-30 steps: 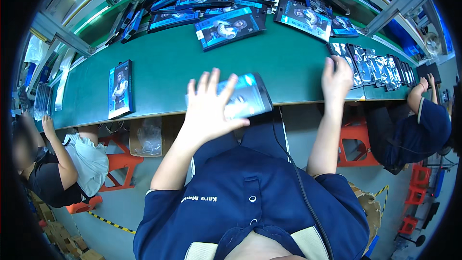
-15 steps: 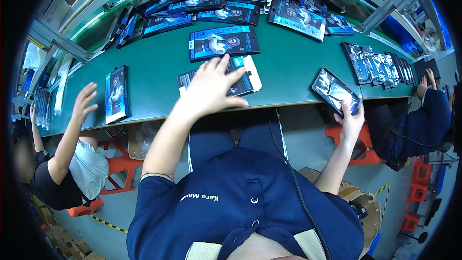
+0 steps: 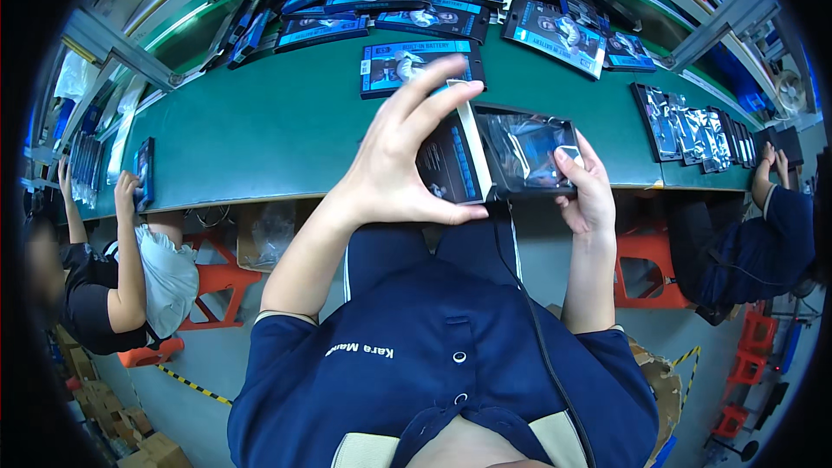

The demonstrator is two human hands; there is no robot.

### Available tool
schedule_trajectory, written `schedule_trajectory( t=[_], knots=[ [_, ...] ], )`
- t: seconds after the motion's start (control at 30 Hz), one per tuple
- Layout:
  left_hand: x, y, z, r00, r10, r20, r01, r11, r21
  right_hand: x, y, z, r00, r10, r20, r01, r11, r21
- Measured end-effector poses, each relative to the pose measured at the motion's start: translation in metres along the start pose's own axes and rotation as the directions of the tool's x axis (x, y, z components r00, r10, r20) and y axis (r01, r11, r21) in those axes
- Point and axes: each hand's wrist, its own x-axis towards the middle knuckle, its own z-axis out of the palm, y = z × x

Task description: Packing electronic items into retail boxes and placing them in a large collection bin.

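My left hand (image 3: pixel 386 160) spans a black-and-blue cardboard box (image 3: pixel 449 160), thumb at its near edge and fingers at its far edge. The box's white end flap stands open on the right, and my palm hides part of the box. Pinched in my right hand (image 3: pixel 591 191) is a black tray (image 3: pixel 568 134) with a shiny item in clear plastic on it. The tray's left end meets the box's open end; whether it is inside cannot be made out. Just beyond them a similar printed box (image 3: pixel 377 74) lies flat on the green table (image 3: pixel 260 147).
Several printed boxes (image 3: pixel 325 30) are heaped along the table's back. A row of plastic-covered trays (image 3: pixel 685 134) lies to the right. A co-worker at the left holds a box (image 3: pixel 146 173); another person (image 3: pixel 754 234) sits at the right. A cable (image 3: pixel 529 312) hangs down my front.
My right hand has brought the tray leftward to the box's open end. My left hand has taken hold of the box and turned it. The left co-worker has picked up a box.
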Motion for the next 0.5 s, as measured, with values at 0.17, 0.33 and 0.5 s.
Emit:
schedule_trajectory(
  t=[0.17, 0.33, 0.5],
  knots=[
    [-0.002, -0.002, 0.000, 0.997, -0.047, 0.068, 0.046, 0.999, 0.020, -0.009, -0.019, 0.020, 0.804, -0.585, -0.107, 0.584, 0.811, -0.036],
    [-0.002, 0.001, -0.008, 1.000, 0.004, -0.012, -0.003, 0.999, 0.047, -0.031, -0.060, 0.034, 0.741, -0.639, 0.208, 0.666, 0.657, -0.352],
    [0.006, 0.012, 0.001, 0.998, 0.067, -0.013, -0.064, 0.984, 0.165, -0.029, -0.083, 0.043, 0.744, -0.556, 0.370, 0.664, 0.676, -0.321]
  ],
)
